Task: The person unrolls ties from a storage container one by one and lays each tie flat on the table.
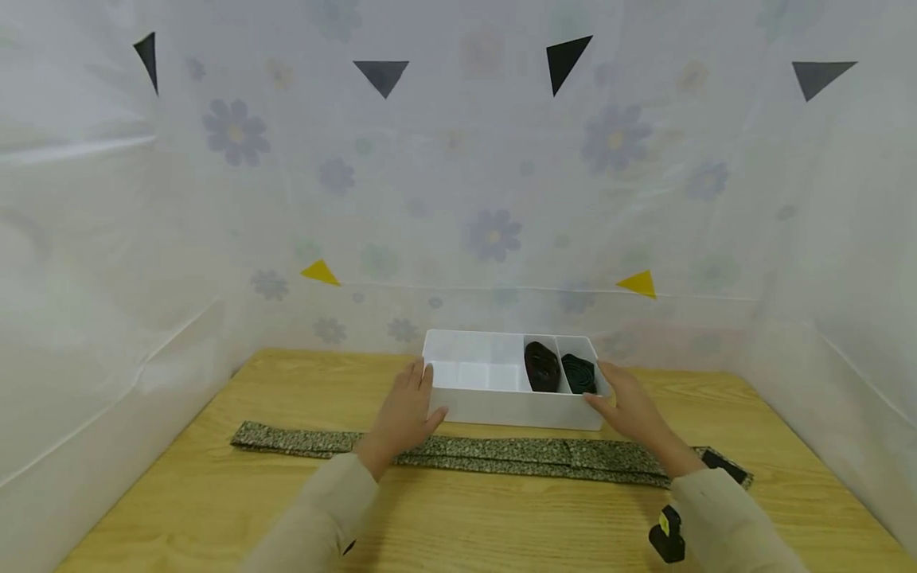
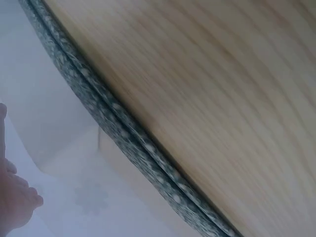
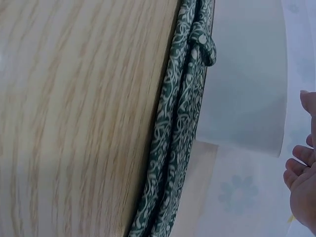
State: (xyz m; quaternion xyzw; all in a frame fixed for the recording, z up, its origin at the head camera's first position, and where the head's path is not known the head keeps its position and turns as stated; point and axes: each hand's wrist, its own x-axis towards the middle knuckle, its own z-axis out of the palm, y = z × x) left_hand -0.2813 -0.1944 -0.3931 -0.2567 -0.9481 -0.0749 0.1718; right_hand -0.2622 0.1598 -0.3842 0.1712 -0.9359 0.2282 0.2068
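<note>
A white box [image 1: 516,407] sits near the back of the wood table [image 1: 501,529]. Make the box the middle of a clock, with 12 at the back. The left hand [image 1: 404,410] is between 8 and 9 o'clock, at the end of the box. Its fingers are open and its thumb sticks out toward the front wall. The right hand [image 1: 634,403] is between 3 and 4 o'clock, at the other end. Its fingers are open too, with the thumb by the front corner. I cannot tell how hard the hands press.

Inside, on the 3 o'clock side, a dark roll [image 1: 542,368] and a green roll [image 1: 579,372] sit in separate slots. A long patterned tie [image 1: 501,452] lies flat at 6 o'clock, going under both arms. A small black thing [image 1: 668,537] is between 4 and 5 o'clock, beside the right sleeve [image 1: 723,521]. Yellow triangles [image 1: 637,284] show at 10 and 2 o'clock on the flowery sheet [image 1: 444,199].
</note>
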